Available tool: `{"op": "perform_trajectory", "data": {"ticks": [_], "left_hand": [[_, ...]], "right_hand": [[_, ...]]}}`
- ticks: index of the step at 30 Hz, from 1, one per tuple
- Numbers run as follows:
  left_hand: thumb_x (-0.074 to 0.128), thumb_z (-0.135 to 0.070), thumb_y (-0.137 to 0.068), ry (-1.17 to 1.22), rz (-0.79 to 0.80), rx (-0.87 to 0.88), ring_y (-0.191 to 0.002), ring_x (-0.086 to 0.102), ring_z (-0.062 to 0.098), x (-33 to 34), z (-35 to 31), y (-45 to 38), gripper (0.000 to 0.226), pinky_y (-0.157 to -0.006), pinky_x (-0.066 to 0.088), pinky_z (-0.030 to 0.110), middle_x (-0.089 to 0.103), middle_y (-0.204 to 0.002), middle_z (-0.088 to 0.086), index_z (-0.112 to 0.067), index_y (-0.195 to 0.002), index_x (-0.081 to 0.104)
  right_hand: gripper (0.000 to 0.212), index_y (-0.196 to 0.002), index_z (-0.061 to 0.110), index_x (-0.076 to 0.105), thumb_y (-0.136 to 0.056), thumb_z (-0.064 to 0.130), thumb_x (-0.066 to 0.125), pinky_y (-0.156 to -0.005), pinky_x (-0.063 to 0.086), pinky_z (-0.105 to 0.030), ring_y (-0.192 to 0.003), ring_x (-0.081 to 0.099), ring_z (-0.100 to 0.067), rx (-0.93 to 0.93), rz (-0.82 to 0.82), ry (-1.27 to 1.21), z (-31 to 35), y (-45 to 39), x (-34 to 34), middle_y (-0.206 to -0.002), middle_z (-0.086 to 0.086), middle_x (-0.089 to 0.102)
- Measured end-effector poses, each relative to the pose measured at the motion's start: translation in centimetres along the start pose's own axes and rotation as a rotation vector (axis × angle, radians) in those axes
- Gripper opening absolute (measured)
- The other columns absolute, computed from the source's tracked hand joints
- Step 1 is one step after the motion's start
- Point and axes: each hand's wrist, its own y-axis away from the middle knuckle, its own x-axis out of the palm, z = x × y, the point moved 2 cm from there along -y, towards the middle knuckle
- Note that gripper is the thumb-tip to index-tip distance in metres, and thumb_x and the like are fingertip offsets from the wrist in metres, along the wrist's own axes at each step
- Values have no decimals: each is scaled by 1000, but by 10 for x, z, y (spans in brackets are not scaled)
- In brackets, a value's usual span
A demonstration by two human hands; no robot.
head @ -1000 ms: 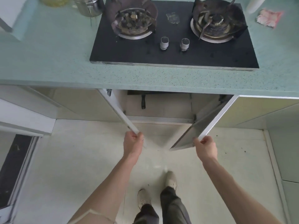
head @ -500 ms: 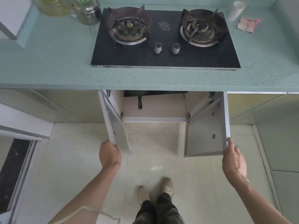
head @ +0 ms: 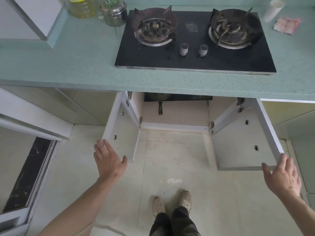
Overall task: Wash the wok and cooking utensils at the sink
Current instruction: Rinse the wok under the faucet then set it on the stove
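Note:
The cabinet under the hob stands open. Inside it, mostly hidden by the counter edge, sits the wok (head: 159, 96), with its black handle (head: 160, 108) pointing toward me. My left hand (head: 109, 160) is open, fingers spread, just off the lower edge of the left cabinet door (head: 121, 133). My right hand (head: 283, 174) is open too, its fingertips at the bottom corner of the right cabinet door (head: 242, 140). No sink or utensils are in view.
A black two-burner gas hob (head: 194, 60) is set in the green counter (head: 68, 62). An oil bottle (head: 83, 7) and a steel canister (head: 114, 11) stand at the back left, a white cup (head: 273, 10) and a pink cloth (head: 286, 25) at the back right. My feet (head: 172, 203) are on the tiled floor.
Both cabinet doors swung from nearly shut to wide open. My hands moved apart with them, then opened and came off the door edges.

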Motion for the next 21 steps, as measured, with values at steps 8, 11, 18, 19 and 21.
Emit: {"op": "perform_trajectory", "data": {"ticks": [8,11,18,19,21], "left_hand": [[57,-64,-90,60,46,61,-158,-12,30,-21,38,-19,117,-128,6,43,-14,-170,15,-5,-161,-14],[57,-60,-91,92,-58,84,-158,-2,30,-21,32,-13,107,-127,13,46,-1,-171,15,-6,-163,0],[50,-54,-97,86,-127,189,-154,21,32,-25,-29,1,81,-124,24,50,22,-168,12,-11,-159,23],[50,-54,-97,99,-132,211,-153,24,33,-26,-40,3,78,-123,26,49,28,-166,13,-10,-158,27],[50,-52,-98,131,-165,268,-147,36,33,-27,-61,7,72,-120,32,48,44,-157,13,-10,-154,35]], "right_hand": [[87,-158,13,10,-95,43,63,-118,32,-63,-150,26,-42,6,24,62,-15,-21,-7,-161,-21,25],[85,-160,5,13,-98,40,60,-121,28,-60,-153,22,-41,-26,0,45,4,-8,-12,-165,-23,22],[78,-165,13,14,-104,57,35,-127,18,-47,-159,17,-25,-274,18,-14,95,39,-8,-172,-7,19],[76,-164,14,18,-104,57,34,-127,19,-47,-158,20,-25,-297,29,-40,106,45,-4,-171,-7,23],[71,-161,12,29,-104,55,37,-123,28,-50,-153,32,-29,-349,30,-107,129,55,3,-165,-10,36]]}}
